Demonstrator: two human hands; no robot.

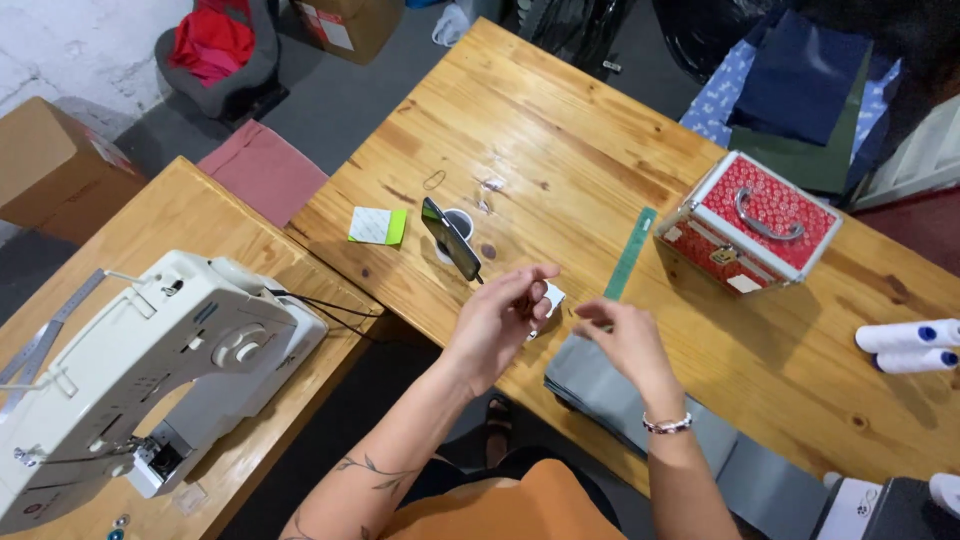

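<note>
My left hand [503,318] is raised over the near edge of the wooden table [560,130], fingers pinched near a small white object [552,297]; whether it grips it I cannot tell. My right hand [622,338] hovers just to the right with fingertips pinched together, over a folded grey fabric [600,392] that lies at the table edge. Anything thin held between the two hands is too small to see. A dark phone [451,238] leans on a small white cup behind my left hand.
A white sewing machine [140,370] sits on a second wooden table at left. A green ruler [630,252], red patterned case [760,222], sticky notes [378,226] and white thread spools [908,346] lie on the main table. Folded blue and green fabrics [800,90] lie far right.
</note>
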